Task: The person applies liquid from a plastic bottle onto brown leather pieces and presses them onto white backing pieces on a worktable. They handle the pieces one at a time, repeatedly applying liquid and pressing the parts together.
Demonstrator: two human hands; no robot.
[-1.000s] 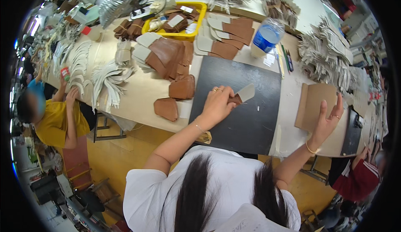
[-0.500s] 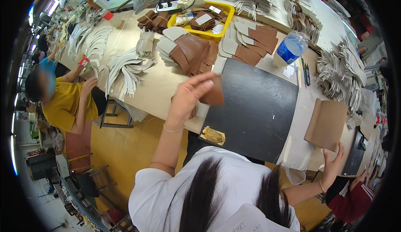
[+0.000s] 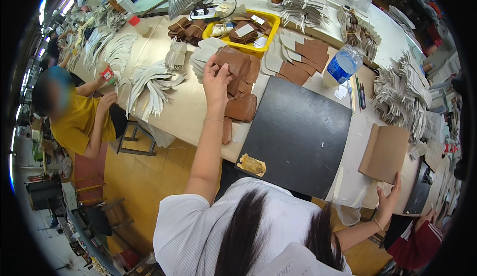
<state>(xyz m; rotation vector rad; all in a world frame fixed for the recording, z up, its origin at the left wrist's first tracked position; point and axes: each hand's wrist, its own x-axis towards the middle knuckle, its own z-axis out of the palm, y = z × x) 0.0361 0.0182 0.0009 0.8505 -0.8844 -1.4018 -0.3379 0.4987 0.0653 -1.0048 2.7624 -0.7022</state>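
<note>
Currently, a brown leather piece sits at the upper middle of the frame, pinched by the left hand over a pile of similar leather pieces. Behind it stands a yellow basket. A black board lies at centre on the worktop. At lower right, the right hand, thumb and fingers apart, is near folded cardboard.

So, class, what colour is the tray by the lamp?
The tray is yellow; see the head view.
</note>
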